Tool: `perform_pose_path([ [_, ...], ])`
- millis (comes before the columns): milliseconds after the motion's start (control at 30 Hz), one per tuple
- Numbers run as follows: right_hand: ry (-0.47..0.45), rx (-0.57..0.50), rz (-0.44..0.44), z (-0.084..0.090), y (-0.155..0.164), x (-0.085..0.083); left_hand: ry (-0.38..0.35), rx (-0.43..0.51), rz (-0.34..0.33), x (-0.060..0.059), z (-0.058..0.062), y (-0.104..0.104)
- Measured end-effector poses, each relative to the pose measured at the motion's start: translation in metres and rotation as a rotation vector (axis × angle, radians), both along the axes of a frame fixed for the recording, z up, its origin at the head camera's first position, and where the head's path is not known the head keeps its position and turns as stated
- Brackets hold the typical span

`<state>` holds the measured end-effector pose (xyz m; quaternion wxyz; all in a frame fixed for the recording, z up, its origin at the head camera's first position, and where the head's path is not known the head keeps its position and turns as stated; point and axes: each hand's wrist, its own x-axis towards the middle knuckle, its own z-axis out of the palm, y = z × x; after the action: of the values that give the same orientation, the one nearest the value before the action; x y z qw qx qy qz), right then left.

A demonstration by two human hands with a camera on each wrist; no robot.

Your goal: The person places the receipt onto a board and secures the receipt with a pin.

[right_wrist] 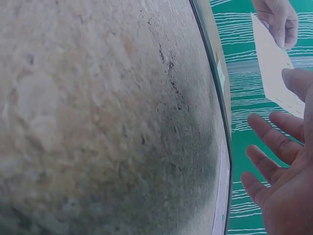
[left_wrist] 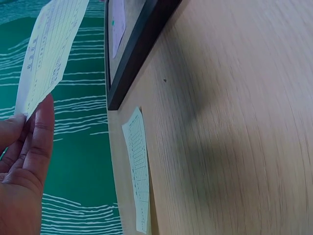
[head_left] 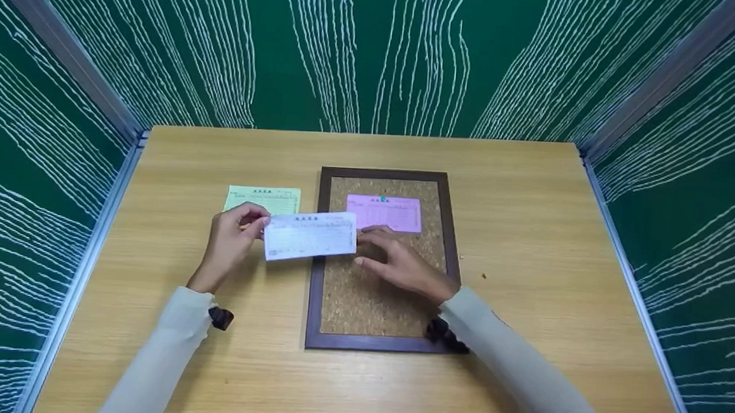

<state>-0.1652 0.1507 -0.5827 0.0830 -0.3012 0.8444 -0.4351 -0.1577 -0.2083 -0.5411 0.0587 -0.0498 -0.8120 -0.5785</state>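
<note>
Pinching the white printed paper slip (head_left: 310, 235) by its edge, the left hand (head_left: 230, 241) held it above the brown-framed cork board (head_left: 380, 296); the right hand (head_left: 399, 264), fingers relaxed, hovered beside it. Pinning apparently came next, needing flat placement.

Bright, even light; wrist views perhaps soft

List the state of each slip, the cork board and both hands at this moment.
White slip: lifted off the table, pinched at its left end.
Pink slip: flat on the cork board, pinned at its top edge.
Yellow-green slip: flat on the table, untouched.
Cork board: flat on the table.
Left hand: pinches the white slip.
Right hand: fingers relaxed over the cork board, at the white slip's right end.
</note>
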Motion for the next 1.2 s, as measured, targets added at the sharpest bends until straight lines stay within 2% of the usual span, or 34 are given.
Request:
perform_pose_path([
  [467, -0.029, -0.062, -0.039, -0.003, -0.006, -0.002, 0.019, 0.008, -0.001, -0.001, 0.000, 0.005],
  [700, -0.008, -0.139, -0.061, -0.004, -0.008, -0.001, 0.075, 0.040, -0.019, -0.002, -0.002, 0.008],
  [1033, -0.075, -0.256, -0.112, -0.005, -0.008, -0.001, 0.036, 0.041, -0.012, -0.002, 0.002, 0.015],
  [1200, -0.087, -0.284, -0.136, -0.004, -0.005, -0.001, 0.043, 0.051, -0.023, -0.003, 0.000, 0.018],
])
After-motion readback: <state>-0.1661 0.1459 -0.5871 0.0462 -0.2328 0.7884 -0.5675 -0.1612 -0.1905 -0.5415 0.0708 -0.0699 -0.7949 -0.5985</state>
